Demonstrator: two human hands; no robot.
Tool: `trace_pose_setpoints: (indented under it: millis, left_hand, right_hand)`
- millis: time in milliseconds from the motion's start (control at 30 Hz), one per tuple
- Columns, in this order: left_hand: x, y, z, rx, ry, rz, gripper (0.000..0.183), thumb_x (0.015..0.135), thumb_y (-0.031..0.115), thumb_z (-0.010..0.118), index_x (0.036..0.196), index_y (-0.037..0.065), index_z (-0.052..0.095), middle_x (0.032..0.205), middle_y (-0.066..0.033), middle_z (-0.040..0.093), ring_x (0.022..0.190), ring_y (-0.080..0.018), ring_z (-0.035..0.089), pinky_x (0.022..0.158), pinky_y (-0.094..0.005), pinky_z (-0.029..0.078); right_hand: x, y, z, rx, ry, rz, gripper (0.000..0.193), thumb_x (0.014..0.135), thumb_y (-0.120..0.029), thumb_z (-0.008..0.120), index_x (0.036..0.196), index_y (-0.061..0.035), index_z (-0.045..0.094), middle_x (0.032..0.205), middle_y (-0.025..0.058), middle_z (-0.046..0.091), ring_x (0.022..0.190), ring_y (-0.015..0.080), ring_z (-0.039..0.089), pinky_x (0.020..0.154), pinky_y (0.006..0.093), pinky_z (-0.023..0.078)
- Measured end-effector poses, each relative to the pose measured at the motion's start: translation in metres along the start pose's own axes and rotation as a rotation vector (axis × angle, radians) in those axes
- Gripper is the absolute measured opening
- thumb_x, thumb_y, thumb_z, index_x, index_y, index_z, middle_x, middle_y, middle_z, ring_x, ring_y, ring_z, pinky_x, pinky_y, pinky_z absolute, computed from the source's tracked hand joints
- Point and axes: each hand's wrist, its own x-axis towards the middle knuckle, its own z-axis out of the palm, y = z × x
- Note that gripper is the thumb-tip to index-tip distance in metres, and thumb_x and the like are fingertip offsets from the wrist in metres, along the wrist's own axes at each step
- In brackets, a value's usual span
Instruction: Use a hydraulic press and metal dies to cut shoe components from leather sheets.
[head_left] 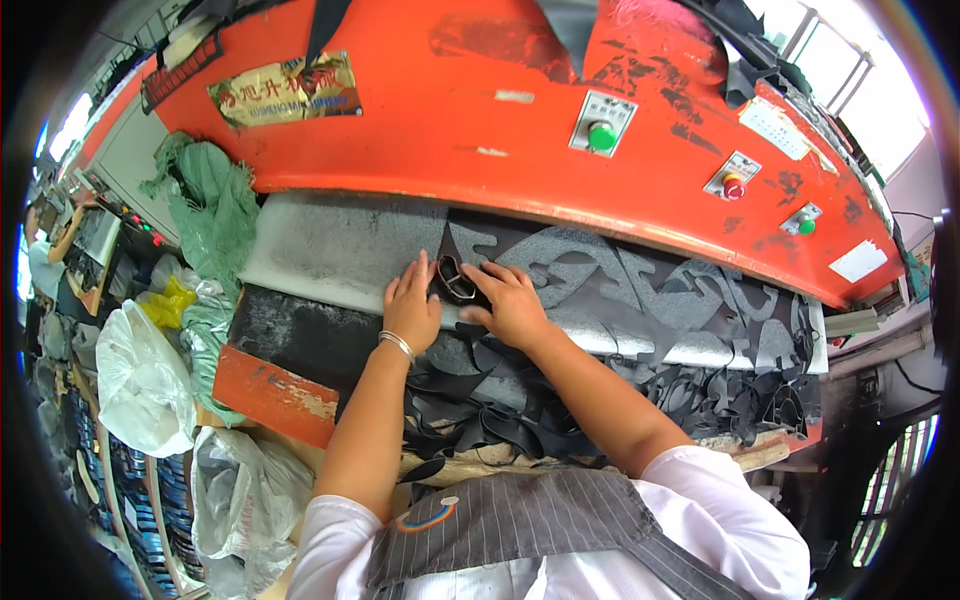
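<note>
Under the orange press (pixel 420 120), both my hands are pressing a dark metal cutting die (pixel 455 282) onto black sheet (pixel 600 290); left hand (pixel 412 305) and right hand (pixel 515 305) are flanking it, fingers spread flat.

An orange press head (pixel 480 110) with green buttons (pixel 602 135) and a red button (pixel 733 187) is seen above. Green cloth (pixel 212 205) is draped at left, white plastic bags (pixel 140 385) beneath, and black offcuts (pixel 500 400) are heaped below.
</note>
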Motion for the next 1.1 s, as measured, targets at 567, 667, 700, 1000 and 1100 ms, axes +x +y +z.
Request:
trace_pose_setpoints:
  millis: [567,667,700,1000,1100]
  left_hand:
    - [0.092,0.248,-0.046,-0.248,0.396,0.571,0.017,0.090,0.014,0.058,0.079,0.002,0.060,0.079,-0.0143,0.057,0.078,-0.0353,0.056,0.071,-0.0435,0.045]
    - [0.056,0.240,-0.058,-0.233,0.185,0.465,0.020,0.090,0.018,0.058,0.075,0.004,0.057,0.078,-0.0149,0.056,0.079,-0.0365,0.056,0.072,-0.0454,0.046]
    - [0.033,0.236,-0.064,-0.202,0.024,0.400,0.020,0.090,0.019,0.058,0.075,0.005,0.058,0.078,-0.0148,0.056,0.079,-0.0363,0.056,0.072,-0.0453,0.046]
    - [-0.162,0.150,-0.070,0.053,-0.111,0.167,0.019,0.086,0.028,0.062,0.080,0.011,0.067,0.078,-0.0063,0.059,0.083,-0.0269,0.058,0.081,-0.0409,0.043]
    - [-0.166,0.150,-0.062,0.145,-0.053,0.122,0.019,0.084,0.027,0.063,0.079,0.009,0.067,0.078,-0.0058,0.059,0.081,-0.0254,0.057,0.082,-0.0395,0.041]
  right_hand:
    - [-0.100,0.183,-0.383,-0.510,1.346,0.687,0.076,0.100,-0.053,0.023,0.146,0.0079,0.021,0.153,0.0321,0.012,0.145,0.0409,0.008,0.117,0.0457,0.010]
    - [-0.124,0.162,-0.374,-0.355,1.282,0.626,0.076,0.100,-0.054,0.024,0.147,0.0060,0.019,0.154,0.0290,0.012,0.146,0.0379,0.008,0.117,0.0446,0.010]
    - [-0.134,0.149,-0.373,-0.280,1.257,0.596,0.076,0.100,-0.054,0.024,0.148,0.0050,0.018,0.155,0.0275,0.012,0.146,0.0364,0.008,0.117,0.0440,0.009]
    - [-0.123,0.065,-0.316,0.087,1.138,0.387,0.040,0.101,-0.029,0.046,0.127,0.0011,0.050,0.123,0.0140,0.054,0.117,0.0228,0.050,0.104,0.0357,0.036]
    - [-0.070,0.011,-0.226,0.044,0.902,0.252,0.030,0.098,-0.026,0.054,0.114,-0.0015,0.059,0.113,0.0114,0.058,0.110,0.0226,0.053,0.099,0.0341,0.039]
